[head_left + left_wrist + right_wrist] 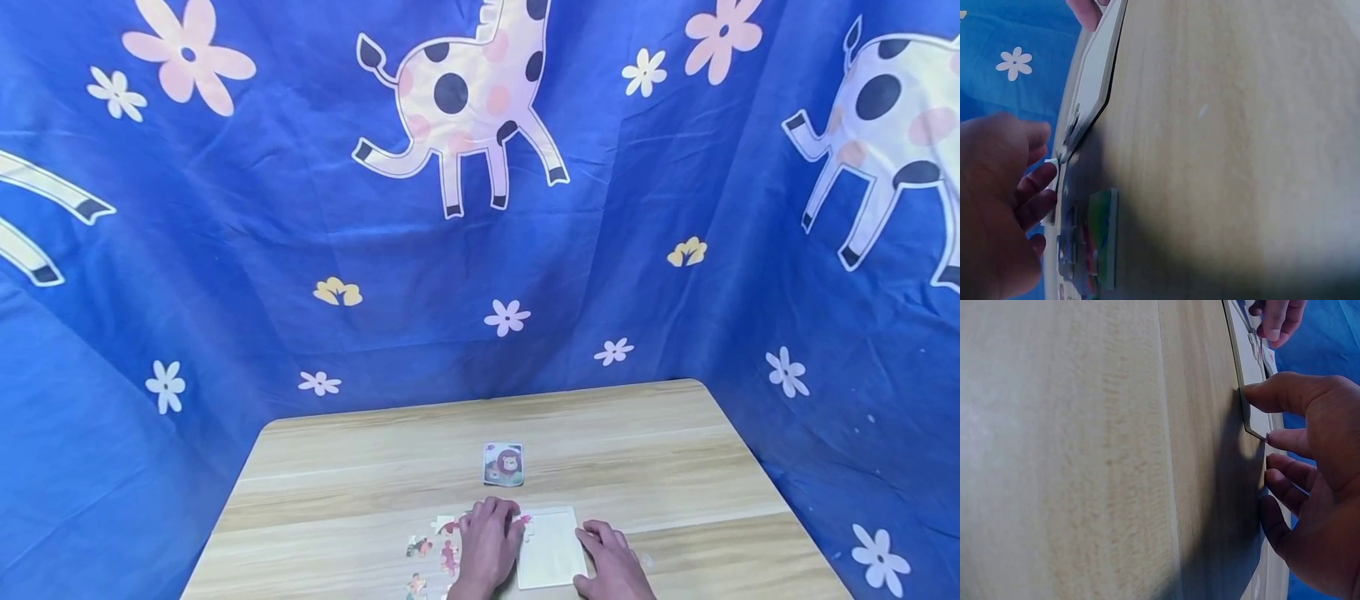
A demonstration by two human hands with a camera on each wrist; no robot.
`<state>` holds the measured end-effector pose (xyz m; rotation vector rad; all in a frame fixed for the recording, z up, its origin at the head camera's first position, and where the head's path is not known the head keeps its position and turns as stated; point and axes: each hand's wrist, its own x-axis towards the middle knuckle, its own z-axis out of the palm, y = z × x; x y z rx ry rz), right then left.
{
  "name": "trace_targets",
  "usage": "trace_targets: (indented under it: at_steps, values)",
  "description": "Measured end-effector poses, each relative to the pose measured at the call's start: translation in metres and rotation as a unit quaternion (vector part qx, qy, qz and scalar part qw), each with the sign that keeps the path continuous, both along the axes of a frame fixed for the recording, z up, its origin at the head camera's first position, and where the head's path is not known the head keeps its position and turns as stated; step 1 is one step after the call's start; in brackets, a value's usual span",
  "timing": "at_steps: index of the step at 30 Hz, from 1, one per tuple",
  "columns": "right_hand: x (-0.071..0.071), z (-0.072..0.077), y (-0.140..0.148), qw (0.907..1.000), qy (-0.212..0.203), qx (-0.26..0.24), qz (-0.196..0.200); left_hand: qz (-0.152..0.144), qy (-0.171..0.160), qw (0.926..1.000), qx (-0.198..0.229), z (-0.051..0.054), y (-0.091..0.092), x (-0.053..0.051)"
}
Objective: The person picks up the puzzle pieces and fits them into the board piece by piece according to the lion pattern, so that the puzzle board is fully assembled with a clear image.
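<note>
A square white puzzle board [551, 550] lies on the table between the two hands. My right hand [613, 562] holds its right side, thumb and index finger against the edge near the corner in the right wrist view. A small pink-and-white puzzle piece [527, 523] sits at the board's upper left. Beside that piece is my left hand [489, 537], its fingers loosely bent; the left wrist view shows nothing clearly gripped. Loose jigsaw pieces [449, 557] lie left of the left hand, partly hidden by it. A green piece [1104, 237] appears close up in the left wrist view.
A picture card with a lion [503, 464] lies behind the board. The wooden table [337, 467] has rounded back corners. A blue curtain [420, 333] printed with giraffes and flowers hangs behind it and at both sides.
</note>
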<state>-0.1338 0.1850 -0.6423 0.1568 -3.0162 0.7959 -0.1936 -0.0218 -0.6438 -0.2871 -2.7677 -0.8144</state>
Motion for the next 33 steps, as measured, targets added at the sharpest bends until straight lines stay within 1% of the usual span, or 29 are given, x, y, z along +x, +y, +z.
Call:
trace_targets:
  at_steps: [4,8,14,18,24,33]
  values:
    - [0.0007,0.0018,0.0008,0.9999,0.007,0.007,0.0,-0.01,0.023,0.9992,-0.03,0.0006,-0.0007,0.0011]
    - [0.001,0.0026,0.0004,1.0,0.002,0.005,0.0,-0.017,0.026,0.9981,-0.054,0.0004,-0.0015,0.0022]
    - [0.0002,0.002,-0.0008,0.9999,-0.014,0.001,0.0,-0.021,0.017,0.9978,-0.061,0.0,-0.0021,0.0016]
    - [0.0004,0.0019,-0.0017,0.9998,-0.017,-0.001,-0.005,-0.022,0.026,0.9972,-0.067,-0.0023,-0.0028,0.0011]
    - [0.0003,0.001,-0.0017,0.9994,-0.029,-0.009,-0.016,-0.035,0.038,0.9963,-0.068,-0.0043,-0.0052,0.0013]
    - [0.0001,-0.0048,-0.0023,0.9996,0.001,0.011,-0.026,-0.028,0.042,0.9964,-0.067,-0.0049,-0.0042,0.0008]
